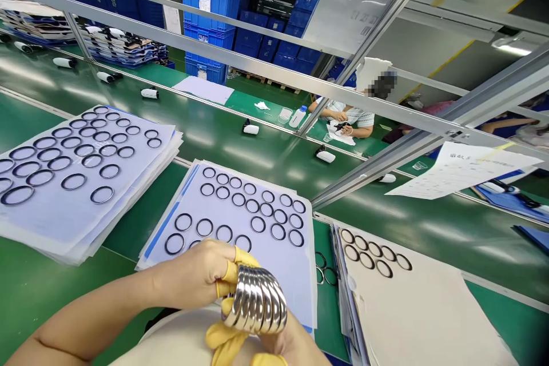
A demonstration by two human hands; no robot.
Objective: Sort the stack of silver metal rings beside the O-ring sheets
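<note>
A row of several shiny metal rings [259, 300], pressed side by side, is held in front of my body above the near edge of the middle sheet stack. My left hand [206, 274], with yellow finger cots, grips the left end of the row, its fingertips partly inside and behind the rings. From the lower right, my right hand [274, 346] curls around the underside of the same rings, also in yellow finger cots; part of it is hidden behind them. On the white-sheet stack [231, 211] just beyond lie several dark-edged rings [223, 233].
More rings lie on a left sheet stack [55, 217] and a right cardboard stack [412, 309]. A green conveyor [206, 137] carries white devices [251, 128]. Metal frame bars [369, 183] and a hanging paper [458, 171] stand ahead. Across the belt a person [347, 114] handles an item.
</note>
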